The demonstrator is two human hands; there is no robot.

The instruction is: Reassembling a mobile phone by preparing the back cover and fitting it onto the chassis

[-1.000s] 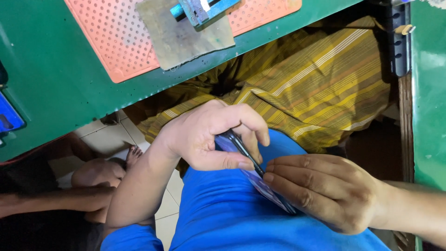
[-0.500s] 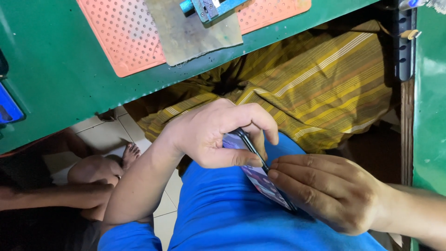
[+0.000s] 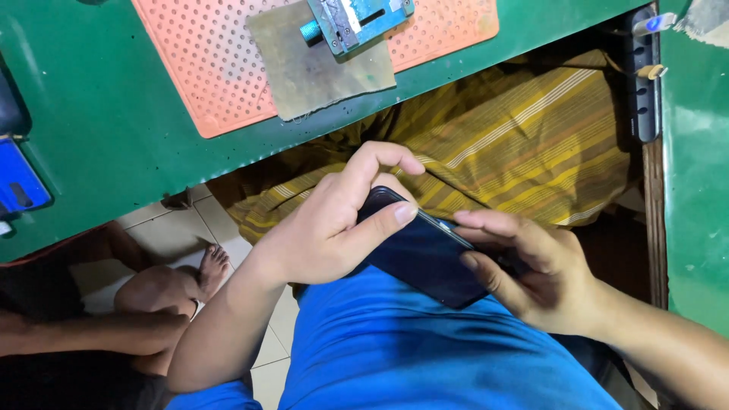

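Green workbench (image 3: 114,144) ahead, orange mat (image 3: 220,68) on it. Dark phone (image 3: 425,254) sits over my lap, pinched between both hands: left hand (image 3: 326,228) clamps the top corner, right hand (image 3: 531,266) grips the lower edge. Looks light, stiff, slippery, breakable glass; edges seem the safest hold.

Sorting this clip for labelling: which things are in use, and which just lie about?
In use:
left hand
right hand
phone

Lying about:
orange mat
clamp
power strip
striped cloth
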